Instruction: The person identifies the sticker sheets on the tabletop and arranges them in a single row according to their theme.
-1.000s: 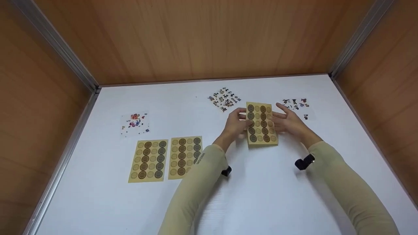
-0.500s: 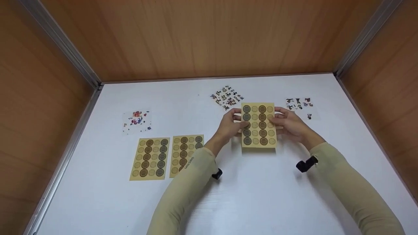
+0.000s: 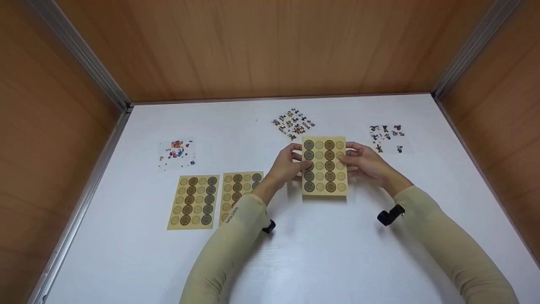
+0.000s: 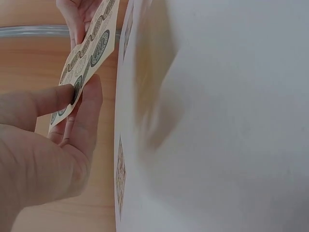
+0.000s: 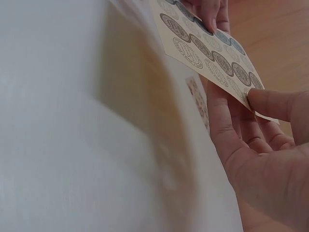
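A tan sticker sheet (image 3: 324,169) with columns of round brown, dark grey and pale stickers is held above the white table between both hands. My left hand (image 3: 287,165) pinches its left edge, thumb on the printed face and fingers behind. On the opposite edge my right hand (image 3: 369,164) pinches it the same way. Both wrist views show these grips: the left thumb presses a dark round sticker on the sheet (image 4: 99,46), and the right thumb lies near the edge of the sheet (image 5: 212,53). Whether more than one sheet is held, I cannot tell.
Two similar sticker sheets lie side by side at left, one the left sheet (image 3: 194,202), the other the right sheet (image 3: 238,185), partly under the left sleeve. Clear sheets with small colourful figures lie at the left (image 3: 177,154), the back (image 3: 293,123) and the right (image 3: 388,137). Wooden walls (image 3: 270,50) enclose the table.
The held sheet has turned from slightly angled to squarely facing me and moved left and a little nearer. Both hands moved with it; the right fingers went from spread to pinching its edge.
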`<state>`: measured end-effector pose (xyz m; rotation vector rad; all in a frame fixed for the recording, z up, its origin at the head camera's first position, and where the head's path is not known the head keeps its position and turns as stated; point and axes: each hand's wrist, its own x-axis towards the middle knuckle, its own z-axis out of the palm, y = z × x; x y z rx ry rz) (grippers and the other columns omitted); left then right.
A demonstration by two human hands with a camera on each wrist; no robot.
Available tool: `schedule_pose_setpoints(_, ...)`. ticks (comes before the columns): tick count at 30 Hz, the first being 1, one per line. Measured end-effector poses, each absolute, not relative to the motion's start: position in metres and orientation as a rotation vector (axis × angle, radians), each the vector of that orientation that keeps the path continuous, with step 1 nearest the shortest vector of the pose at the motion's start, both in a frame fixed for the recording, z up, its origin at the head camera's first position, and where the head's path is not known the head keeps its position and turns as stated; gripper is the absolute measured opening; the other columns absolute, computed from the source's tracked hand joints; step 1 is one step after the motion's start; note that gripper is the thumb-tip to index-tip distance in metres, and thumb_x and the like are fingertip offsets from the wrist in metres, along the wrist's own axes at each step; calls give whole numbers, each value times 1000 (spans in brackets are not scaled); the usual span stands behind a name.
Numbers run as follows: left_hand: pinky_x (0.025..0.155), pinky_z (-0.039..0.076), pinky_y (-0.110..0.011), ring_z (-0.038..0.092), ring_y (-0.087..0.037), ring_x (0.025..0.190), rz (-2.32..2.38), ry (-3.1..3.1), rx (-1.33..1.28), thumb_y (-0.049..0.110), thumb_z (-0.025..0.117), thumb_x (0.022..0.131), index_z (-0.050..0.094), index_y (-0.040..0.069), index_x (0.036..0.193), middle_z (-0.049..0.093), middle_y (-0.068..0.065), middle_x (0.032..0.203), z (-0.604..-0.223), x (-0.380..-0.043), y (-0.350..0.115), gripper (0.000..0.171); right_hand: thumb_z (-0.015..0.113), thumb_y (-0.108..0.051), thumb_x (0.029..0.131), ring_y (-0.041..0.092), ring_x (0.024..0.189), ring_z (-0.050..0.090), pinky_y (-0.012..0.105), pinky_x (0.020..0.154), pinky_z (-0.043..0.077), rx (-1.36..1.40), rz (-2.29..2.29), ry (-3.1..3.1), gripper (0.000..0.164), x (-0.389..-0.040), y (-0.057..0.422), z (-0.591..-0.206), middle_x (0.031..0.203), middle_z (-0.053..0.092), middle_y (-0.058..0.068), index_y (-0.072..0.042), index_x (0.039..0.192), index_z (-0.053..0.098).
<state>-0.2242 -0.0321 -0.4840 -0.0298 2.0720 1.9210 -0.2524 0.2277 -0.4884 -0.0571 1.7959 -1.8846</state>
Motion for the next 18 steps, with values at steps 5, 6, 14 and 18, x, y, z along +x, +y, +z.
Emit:
schedule_pose_setpoints(5, 69, 63, -43, 68, -21, 81, 1882, 2116, -34, 5, 74, 92, 56, 12, 126, 61, -11, 102, -483, -224, -35, 39, 68, -12, 98, 22, 90, 71, 35, 76, 62, -49, -1881, 1792, 51, -252, 225, -487, 110, 65, 9, -7, 143, 44)
schedule_pose_setpoints(6, 69, 63, -43, 68, -21, 81, 1872, 2122, -35, 5, 74, 92, 56, 12, 126, 61, -10, 102, -482, -223, -36, 39, 68, -12, 98, 22, 89, 71, 35, 75, 62, -49, -1883, 1787, 51, -252, 224, -487, 109, 65, 9, -7, 142, 45)
schedule_pose_setpoints(14, 64, 63, -39, 69, -23, 81, 1840, 2152, -40, 4, 74, 92, 55, 10, 128, 62, -12, 102, -477, -215, -49, 41, 69, -13, 98, 20, 86, 71, 35, 72, 62, -150, -1854, 1810, 43, -246, 218, -494, 105, 64, 7, -10, 137, 50)
schedule_pose_setpoints(18, 63, 63, -40, 69, -22, 79, 1781, 2186, -33, 4, 75, 91, 53, 10, 130, 61, -12, 103, -476, -211, -58, 45, 69, -12, 97, 21, 83, 71, 37, 71, 63, -177, -1780, 1908, 47, -244, 207, -494, 106, 60, 9, -7, 139, 49)
